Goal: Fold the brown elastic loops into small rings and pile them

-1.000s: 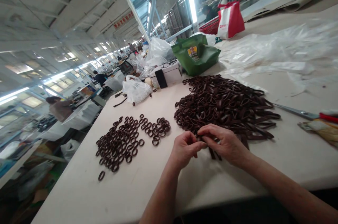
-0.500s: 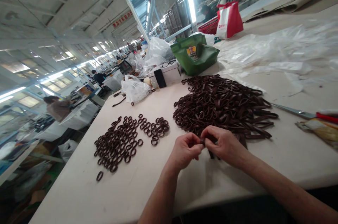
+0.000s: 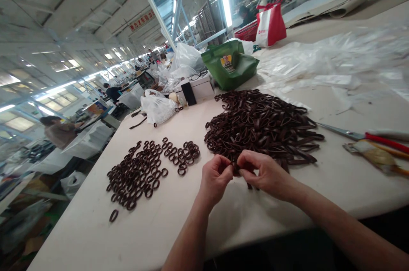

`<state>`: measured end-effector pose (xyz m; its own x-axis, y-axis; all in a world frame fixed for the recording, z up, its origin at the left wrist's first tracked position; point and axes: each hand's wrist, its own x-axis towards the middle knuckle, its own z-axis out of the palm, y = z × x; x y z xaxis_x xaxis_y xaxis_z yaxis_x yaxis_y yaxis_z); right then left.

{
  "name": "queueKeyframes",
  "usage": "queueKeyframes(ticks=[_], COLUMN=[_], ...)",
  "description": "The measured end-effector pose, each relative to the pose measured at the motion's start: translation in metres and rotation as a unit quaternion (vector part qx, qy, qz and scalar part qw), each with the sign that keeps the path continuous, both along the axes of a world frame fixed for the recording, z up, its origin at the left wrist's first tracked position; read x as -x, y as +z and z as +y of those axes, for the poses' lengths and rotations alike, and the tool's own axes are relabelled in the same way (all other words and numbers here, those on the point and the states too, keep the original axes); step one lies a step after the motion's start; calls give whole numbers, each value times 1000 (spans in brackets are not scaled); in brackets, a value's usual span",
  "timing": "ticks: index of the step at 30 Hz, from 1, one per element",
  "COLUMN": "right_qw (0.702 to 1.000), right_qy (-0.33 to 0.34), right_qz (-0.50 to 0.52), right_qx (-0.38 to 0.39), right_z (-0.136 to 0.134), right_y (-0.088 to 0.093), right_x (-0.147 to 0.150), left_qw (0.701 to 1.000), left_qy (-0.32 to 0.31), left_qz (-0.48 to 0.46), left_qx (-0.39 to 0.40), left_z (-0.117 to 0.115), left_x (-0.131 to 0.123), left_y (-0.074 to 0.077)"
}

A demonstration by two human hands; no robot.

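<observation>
My left hand (image 3: 216, 179) and my right hand (image 3: 266, 172) meet near the table's front edge, fingertips pinched on a small dark brown leather strap (image 3: 235, 169) between them. Fingers cover most of this strap, so its exact shape is hidden. Dark strap ends show beneath my right hand; whether they belong to the same piece I cannot tell. Just beyond both hands lies a big heap of brown leather strap loops (image 3: 258, 128). Left of my left hand, many small brown leather rings (image 3: 136, 177) are spread in a loose cluster.
Scissors (image 3: 347, 131) with red handles lie on the pale table (image 3: 89, 237) at right. Behind the heap stand a green bag (image 3: 228, 66), a white box (image 3: 203, 87) and a dark phone (image 3: 188, 93). Clear plastic sheets (image 3: 335, 58) cover the back right. A person (image 3: 59, 131) sits far left.
The whole scene has shifted slightly left as the camera turned. My hands remain pinched together on the strap, with the fingertips slightly rearranged.
</observation>
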<state>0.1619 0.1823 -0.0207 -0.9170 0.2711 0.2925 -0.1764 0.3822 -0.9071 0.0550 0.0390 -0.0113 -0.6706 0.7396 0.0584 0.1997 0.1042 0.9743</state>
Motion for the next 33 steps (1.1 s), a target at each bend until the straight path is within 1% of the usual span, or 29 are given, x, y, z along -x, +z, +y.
queueKeyframes(ticks=[3,5,8,11,13,15,18,21,22,24,26,27,28,29,30,32,33], right_qw=[998,993,981,972,972,976,987,993,994,992,989,987,985,983,981,980,980], right_qy=[-57,-103,-176,-214,-213,-201,-160,-114,-108,-115,-133,-143,-151,-158,-163,-169,-169], right_qz=[-7,-15,-30,-43,-46,-43,-25,-4,1,11,20,25,30,34,38,42,43], right_qx=[-30,-47,-71,-85,-82,-66,-24,17,28,48,66,75,82,88,93,95,92], right_z=[-6,-10,-13,-13,-13,-13,-12,-10,-8,-3,3,7,10,13,15,17,17], right_y=[-3,-6,-9,-13,-15,-16,-17,-15,-14,-12,-10,-10,-10,-10,-10,-11,-12], right_x=[2,4,7,9,10,10,10,10,10,9,8,8,8,8,8,9,9], left_qw=[999,996,981,961,953,951,957,965,965,955,928,916,913,920,935,964,969], left_qy=[0,21,64,92,100,107,113,132,155,228,316,345,354,338,300,182,125], left_qz=[35,78,168,250,276,280,253,213,200,184,194,202,204,200,190,179,190], left_qx=[19,42,71,76,74,77,84,72,63,39,21,14,12,15,26,69,97], left_z=[2,3,5,8,10,12,12,5,1,-12,-26,-31,-35,-36,-35,-25,-19], left_x=[-6,-8,-10,-10,-10,-9,-7,8,17,37,58,65,69,70,67,55,47], left_y=[-7,-12,-18,-18,-17,-17,-20,-19,-17,-9,1,5,7,9,8,3,-1])
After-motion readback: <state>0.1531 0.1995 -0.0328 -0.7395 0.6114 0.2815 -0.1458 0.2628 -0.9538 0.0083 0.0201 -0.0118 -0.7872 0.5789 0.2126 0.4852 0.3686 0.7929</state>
